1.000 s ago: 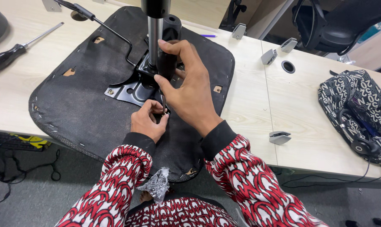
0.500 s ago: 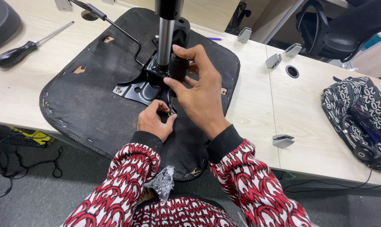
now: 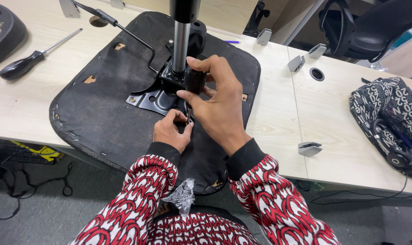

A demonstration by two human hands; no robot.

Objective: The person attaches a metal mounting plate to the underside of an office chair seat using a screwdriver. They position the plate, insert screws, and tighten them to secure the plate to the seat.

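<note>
The right hand [image 3: 219, 102] has its fingers wrapped tight around the black handle of a screwdriver [image 3: 194, 84], standing upright with its tip pointing down. The left hand [image 3: 171, 130] sits just below, its fingers pinched closed around the thin shaft near the tip. The tip meets the metal plate [image 3: 153, 97] on the upside-down black seat [image 3: 106, 113] (which lies on the counter [image 3: 278, 122]). Another screwdriver [image 3: 31, 59] lies far left.

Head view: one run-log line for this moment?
right hand: grips black-handled screwdriver, upright | left hand: steadies tip | on: black metal mounting plate of upturned black fabric seat base | spare screwdriver: idle on desk
</note>
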